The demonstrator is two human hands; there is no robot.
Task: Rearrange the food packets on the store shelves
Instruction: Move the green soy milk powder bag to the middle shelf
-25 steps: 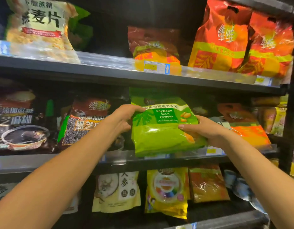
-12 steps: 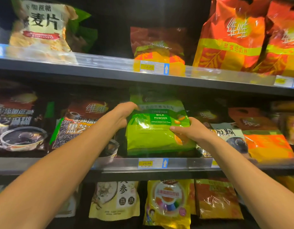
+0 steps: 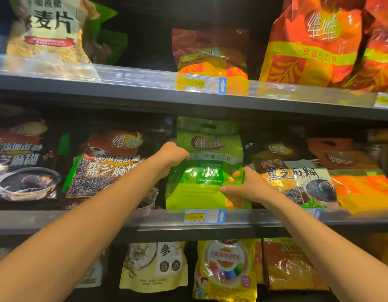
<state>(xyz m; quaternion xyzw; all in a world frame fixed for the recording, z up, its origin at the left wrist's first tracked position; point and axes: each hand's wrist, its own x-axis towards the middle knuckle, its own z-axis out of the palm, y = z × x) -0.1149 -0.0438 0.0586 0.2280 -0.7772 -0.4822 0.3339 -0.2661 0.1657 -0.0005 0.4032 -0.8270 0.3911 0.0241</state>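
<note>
Now: green packet stands upright on middle shelf, frame centre. My L hand curls on its upper left edge; R hand pinches lower right, thumb on front. Prob. soft, glossy, slippy, powder-heavy; best gripped at both sides.

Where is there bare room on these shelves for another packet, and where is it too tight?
Top shelf: a dark gap between the oat packet and the brown-and-orange packet looks free. Middle shelf is crowded: the green soybean packet, gripped by the left hand and right hand, stands wedged between the left sesame packet and the right sesame packet.
</note>
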